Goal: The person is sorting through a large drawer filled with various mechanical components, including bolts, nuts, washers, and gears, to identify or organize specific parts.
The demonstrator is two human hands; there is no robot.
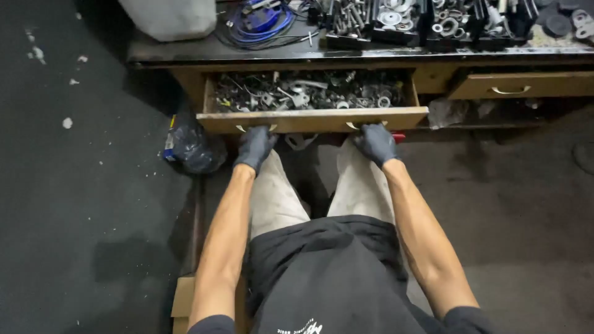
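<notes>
Two gloved hands hold the front of a wooden drawer [312, 119] that stands pulled out from under the surface [185, 54]. The left hand [255, 147], in a dark glove, has its grip closed on the left handle [255, 128] of the drawer front, fingers curled up under it. The right hand [375, 143], gloved the same way, has its grip closed on the right handle [366, 125]. Both forearms reach straight forward over the person's pale trousers [275, 198].

The open drawer is heaped with metal hardware [309, 93]: washers, nuts, bolts and bent fittings, all grey and tangled together. To its right a second drawer [523, 85] is only slightly open, with a curved metal pull on its front.

Above, the dark surface carries black trays of bolts and washers [396, 21] along its back, and a coil of blue cable [257, 25] lies to their left. A pale bag or sheet [170, 17] sits at the far left end. Below the surface, left of the drawer, a dark plastic bag [193, 147] rests on the floor [74, 185], which is dark and flecked with white specks.
</notes>
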